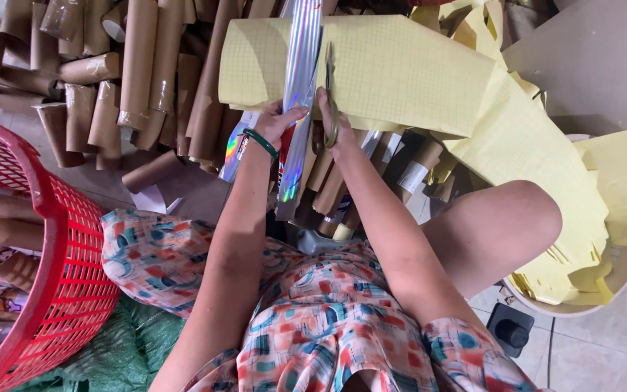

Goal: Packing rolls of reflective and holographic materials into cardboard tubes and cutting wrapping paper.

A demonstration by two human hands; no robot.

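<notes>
My left hand (pixel 279 122), with a green band at the wrist, grips a long tube wrapped in shiny holographic film (pixel 301 87) that points away from me. My right hand (pixel 330 120) holds a pair of scissors (pixel 329 76) with the blades running along the right side of the tube. Behind the tube lies a big sheet of yellow gridded backing paper (pixel 400 69). My knees and patterned dress fill the lower part of the view.
A heap of bare cardboard tubes (pixel 132 72) lies on the floor ahead and to the left. A red plastic basket (pixel 59 239) at left holds several wrapped tubes. More yellow paper (pixel 546 181) spills into a round tub at right. A small black object (pixel 511 330) sits on the tiles.
</notes>
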